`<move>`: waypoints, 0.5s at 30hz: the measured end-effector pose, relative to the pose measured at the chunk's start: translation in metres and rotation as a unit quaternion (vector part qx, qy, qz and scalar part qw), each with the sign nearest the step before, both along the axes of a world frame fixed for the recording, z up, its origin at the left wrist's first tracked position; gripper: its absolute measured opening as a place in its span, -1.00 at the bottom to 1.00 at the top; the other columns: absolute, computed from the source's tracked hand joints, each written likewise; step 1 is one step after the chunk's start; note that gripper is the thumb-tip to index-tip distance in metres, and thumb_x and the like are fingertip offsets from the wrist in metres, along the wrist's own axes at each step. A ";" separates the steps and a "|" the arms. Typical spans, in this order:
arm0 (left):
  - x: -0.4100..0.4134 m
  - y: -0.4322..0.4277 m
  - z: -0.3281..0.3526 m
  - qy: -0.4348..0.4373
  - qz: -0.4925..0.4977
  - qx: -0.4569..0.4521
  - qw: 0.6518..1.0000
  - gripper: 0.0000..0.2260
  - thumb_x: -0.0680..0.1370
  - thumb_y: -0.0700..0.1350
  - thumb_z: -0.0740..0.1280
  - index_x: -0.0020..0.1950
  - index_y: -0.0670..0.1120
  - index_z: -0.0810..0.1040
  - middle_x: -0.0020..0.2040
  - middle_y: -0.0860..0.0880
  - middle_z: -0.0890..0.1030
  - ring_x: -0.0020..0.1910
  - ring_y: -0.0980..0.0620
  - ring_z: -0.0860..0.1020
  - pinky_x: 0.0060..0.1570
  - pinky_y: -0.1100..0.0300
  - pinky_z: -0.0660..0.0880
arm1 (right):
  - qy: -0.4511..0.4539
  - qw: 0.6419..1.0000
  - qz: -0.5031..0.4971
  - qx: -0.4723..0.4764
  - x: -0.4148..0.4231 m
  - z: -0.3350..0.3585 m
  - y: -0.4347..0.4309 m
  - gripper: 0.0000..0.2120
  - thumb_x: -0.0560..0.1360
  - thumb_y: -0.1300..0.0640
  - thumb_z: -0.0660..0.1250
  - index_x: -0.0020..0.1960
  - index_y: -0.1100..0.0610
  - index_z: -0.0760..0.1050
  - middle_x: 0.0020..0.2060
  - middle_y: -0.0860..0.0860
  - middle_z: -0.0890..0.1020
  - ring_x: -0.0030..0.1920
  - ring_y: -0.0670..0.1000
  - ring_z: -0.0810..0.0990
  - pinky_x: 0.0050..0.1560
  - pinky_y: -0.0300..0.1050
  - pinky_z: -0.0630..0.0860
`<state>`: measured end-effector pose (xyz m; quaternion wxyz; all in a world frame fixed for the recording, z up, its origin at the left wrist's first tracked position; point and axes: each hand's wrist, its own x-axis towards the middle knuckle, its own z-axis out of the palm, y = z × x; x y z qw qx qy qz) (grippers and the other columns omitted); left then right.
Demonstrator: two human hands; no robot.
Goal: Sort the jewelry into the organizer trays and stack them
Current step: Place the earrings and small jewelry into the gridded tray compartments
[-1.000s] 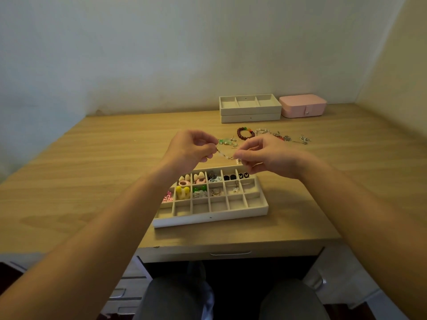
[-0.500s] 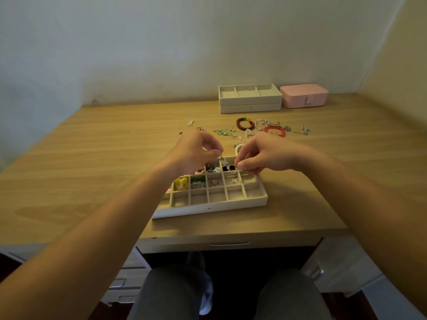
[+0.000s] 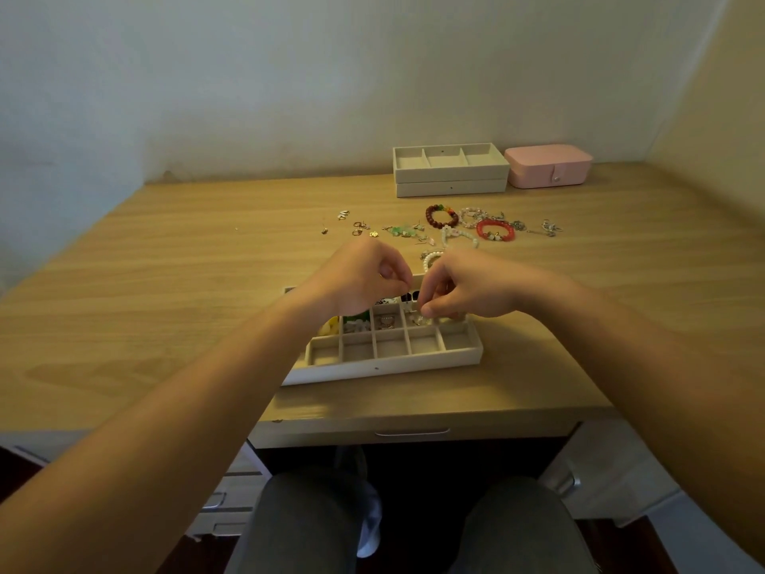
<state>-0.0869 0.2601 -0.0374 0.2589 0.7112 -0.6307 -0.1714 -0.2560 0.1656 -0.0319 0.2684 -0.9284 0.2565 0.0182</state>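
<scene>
Holding a tiny piece of jewelry [image 3: 419, 319] low over the near tray [image 3: 385, 368], the right hand [image 3: 463, 290] has its grip pinched tight on it, right above a small box in the middle row. The piece is too small to tell what it is. The left hand [image 3: 364, 279] is just beside the right hand with its fingertips pinched close together, but I cannot tell if it has anything in them. The near tray sits at the near edge of the desk [image 3: 165, 292], and its long side runs left to right, turned just a little. Its near row of boxes looks empty, and the far rows hold small colorful things. What could go wrong? The piece is very small and the boxes are close together, so if it is let go too high it might bounce into the wrong box or onto the desk. A wrist could also bump the tray, and it could slide off, since it is so near the edge. Lots of bracelets [image 3: 494, 230] and little bits lie loose farther back. The stacked trays [image 3: 451, 169] wait at the far side, next to a pink box [image 3: 548, 165].
</scene>
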 end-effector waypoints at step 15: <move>0.000 -0.002 -0.001 -0.007 -0.005 -0.011 1.000 -0.84 0.44 -0.14 0.56 -0.12 0.07 0.63 -0.19 0.09 0.67 -0.20 0.15 0.62 -0.25 0.32 0.43 | -0.025 0.998 -0.011 -0.052 -0.002 -0.009 0.005 -0.85 0.59 0.11 0.40 0.09 0.03 0.72 -0.17 -0.17 0.65 -0.14 -0.14 0.60 -0.09 -0.20 0.56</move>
